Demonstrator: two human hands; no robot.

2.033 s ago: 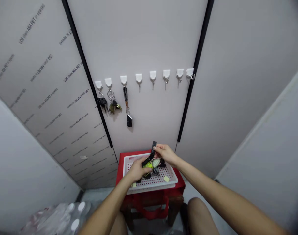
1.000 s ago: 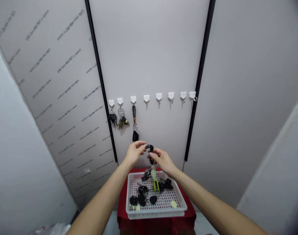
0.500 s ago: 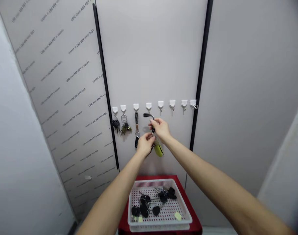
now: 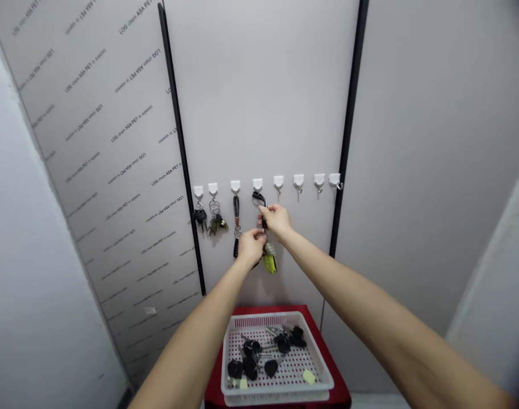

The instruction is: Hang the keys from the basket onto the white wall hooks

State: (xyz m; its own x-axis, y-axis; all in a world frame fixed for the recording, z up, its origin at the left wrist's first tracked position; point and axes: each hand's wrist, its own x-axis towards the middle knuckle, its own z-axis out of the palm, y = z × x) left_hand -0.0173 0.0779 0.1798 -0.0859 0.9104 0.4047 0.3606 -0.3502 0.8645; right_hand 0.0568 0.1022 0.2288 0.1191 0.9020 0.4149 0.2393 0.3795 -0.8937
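Note:
A keychain with a black strap [image 4: 258,196] hangs between my two hands, just below a white hook [image 4: 258,184]. My right hand [image 4: 277,220] pinches the strap's lower part, and its top loop curves up to the left at the hook. Whether the loop is over the hook I cannot tell. Lower down, my left hand [image 4: 251,245] closes on the keychain's metal ring end. A yellow-green key case [image 4: 270,263] dangles beneath the hands; a dark piece beside it is partly hidden. Left of them, a braided black strap [image 4: 236,208] with a car key hangs on another hook.
Two key bunches [image 4: 200,217] [image 4: 217,222] hang on the leftmost hooks. Several bare hooks [image 4: 298,182] run to the right along the wall panel. Below, a white perforated basket [image 4: 323,363] with several black-headed keys [image 4: 271,368] stands on a red-covered surface [image 4: 342,392].
The strap's loop has come up and closer to the hook, moved by both hands. The yellow-green key case has swung slightly left and turned.

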